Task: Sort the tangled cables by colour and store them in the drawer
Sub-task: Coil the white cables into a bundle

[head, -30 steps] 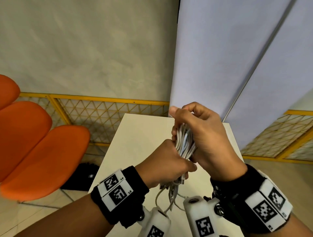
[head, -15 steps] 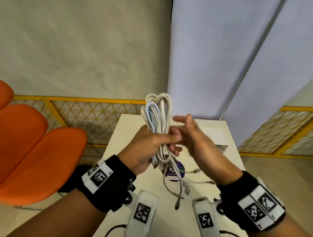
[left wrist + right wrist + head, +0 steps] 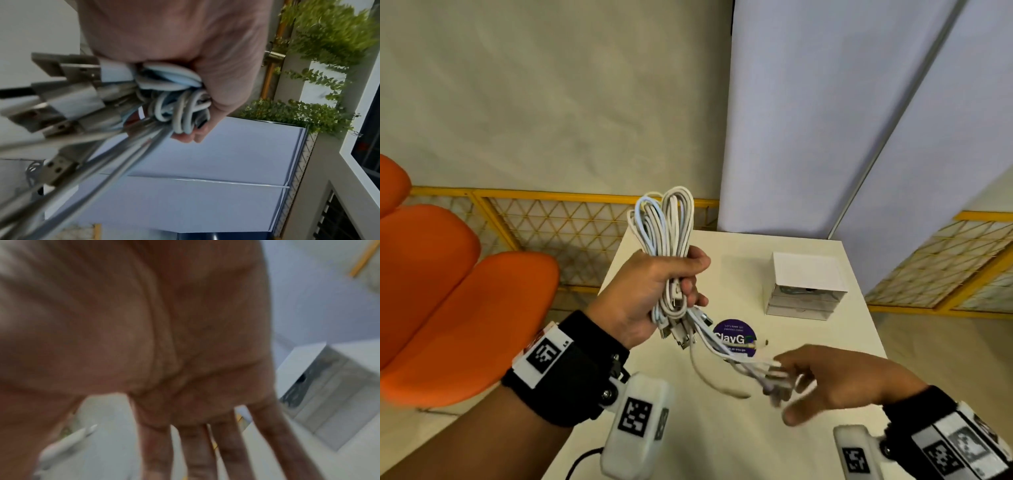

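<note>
Several white cables (image 3: 666, 240) between both hands.

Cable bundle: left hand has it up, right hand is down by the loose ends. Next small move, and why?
Probably close the right hand on one loose end and draw it out. The left hand grips the cable bundle upright above the table, the plugs trail toward the right hand's straight fingers, and the cables are unsorted.

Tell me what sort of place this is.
Probably an office or lounge corner: a small white table with a desktop drawer box, orange chairs and pale partition panels behind.
</note>
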Demonstrator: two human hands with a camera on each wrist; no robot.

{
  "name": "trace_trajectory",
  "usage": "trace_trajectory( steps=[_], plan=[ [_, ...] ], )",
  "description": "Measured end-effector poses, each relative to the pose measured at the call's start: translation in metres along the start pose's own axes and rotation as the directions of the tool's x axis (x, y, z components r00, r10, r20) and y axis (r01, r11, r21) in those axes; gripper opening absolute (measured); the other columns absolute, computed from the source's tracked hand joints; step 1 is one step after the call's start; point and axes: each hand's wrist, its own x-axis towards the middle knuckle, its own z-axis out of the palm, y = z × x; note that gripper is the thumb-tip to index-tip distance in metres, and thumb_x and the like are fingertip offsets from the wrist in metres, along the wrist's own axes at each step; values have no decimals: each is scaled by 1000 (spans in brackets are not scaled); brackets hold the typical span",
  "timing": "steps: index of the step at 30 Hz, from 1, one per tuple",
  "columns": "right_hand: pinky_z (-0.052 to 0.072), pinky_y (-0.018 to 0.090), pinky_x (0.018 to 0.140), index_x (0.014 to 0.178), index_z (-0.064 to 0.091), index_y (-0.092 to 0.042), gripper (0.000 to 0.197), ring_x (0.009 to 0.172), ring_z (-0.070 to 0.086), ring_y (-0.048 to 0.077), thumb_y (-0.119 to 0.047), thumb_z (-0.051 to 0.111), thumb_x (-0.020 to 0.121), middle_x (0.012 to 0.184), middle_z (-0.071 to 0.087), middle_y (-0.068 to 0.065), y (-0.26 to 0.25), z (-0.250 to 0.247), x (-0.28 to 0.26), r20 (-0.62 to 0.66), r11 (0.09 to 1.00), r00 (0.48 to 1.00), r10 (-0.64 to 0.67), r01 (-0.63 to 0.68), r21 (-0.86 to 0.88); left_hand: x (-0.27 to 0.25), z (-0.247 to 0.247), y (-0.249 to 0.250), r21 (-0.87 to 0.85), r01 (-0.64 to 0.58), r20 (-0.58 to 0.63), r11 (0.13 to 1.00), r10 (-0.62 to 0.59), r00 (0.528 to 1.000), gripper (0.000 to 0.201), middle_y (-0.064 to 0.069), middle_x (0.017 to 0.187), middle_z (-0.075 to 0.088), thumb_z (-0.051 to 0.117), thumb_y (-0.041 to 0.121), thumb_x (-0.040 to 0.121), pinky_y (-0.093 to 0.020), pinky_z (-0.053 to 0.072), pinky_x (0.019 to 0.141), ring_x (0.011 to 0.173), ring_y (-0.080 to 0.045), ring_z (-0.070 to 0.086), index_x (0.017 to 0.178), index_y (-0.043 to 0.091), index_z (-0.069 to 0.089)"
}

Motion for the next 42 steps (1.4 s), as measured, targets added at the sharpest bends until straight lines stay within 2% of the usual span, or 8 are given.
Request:
trace_trajectory(
  steps=[3,9,17,21,24,28,33,42],
  plan=[
    [42,25,106,127,48,-54,73,121,49,-10,-56,86,65,125,59,-25,17,-10,-12,-57,992,992,112,-115,-60,2,1,-2,60,-19,-80,998,24,996,10,-7,53,49,75,3,80,-39,57,67,44,-19,47,80,7,66],
    [42,26,107,132,44,-55,86,128,50,-4,-66,84,57,131,60,-22,-31,3,5,-461,921,876,-139,286,266,10,18,-17,103,-18,-194,995,38,980,6,-8,53,52,71,0,87,-44,54,75,46,-21,53,91,4,68],
    [58,34,79,132,31,-52,76,87,69,10,-47,81,75,99,70,-6,-70,43,47,-553,943,823,-128,274,190,9,26,-14,12,-66,-195,998,67,979,4,-9,59,57,73,9,88,-30,53,59,56,-22,61,83,8,72],
    [57,40,70,112,55,-36,29,67,67,21,-26,67,87,76,71,1,-61,46,49,-526,970,846,-88,192,147,10,13,-14,-37,-39,-205,999,31,978,13,-7,58,55,72,7,87,-36,50,67,54,-22,57,75,10,70],
    [46,33,59,90,66,-21,6,55,50,13,-22,60,92,68,60,1,-54,42,43,-520,983,841,-149,183,13,10,6,-14,-53,-3,-199,999,-8,980,11,-5,56,52,71,3,86,-33,47,61,50,-20,52,78,7,64],
    [27,24,53,76,53,-10,34,56,35,13,-36,56,98,62,41,1,-49,38,36,-473,973,852,-225,170,-157,7,2,-14,-32,79,-157,996,-83,984,12,-5,55,49,70,1,86,-26,45,50,47,-18,48,78,7,62],
    [28,23,52,76,56,-10,45,56,38,12,-51,58,94,65,48,4,-41,27,19,-433,971,880,-197,113,-212,4,1,-9,106,135,-89,985,-126,988,13,-8,55,48,72,4,85,-27,43,49,46,-20,46,77,8,63],
    [31,23,51,58,49,-37,38,54,44,10,-55,67,86,54,48,-12,-49,3,-15,-319,933,937,-141,18,-359,-3,9,-3,465,171,29,869,-207,978,17,-11,53,52,78,13,83,-28,45,51,45,-22,47,80,5,63]
  ],
)
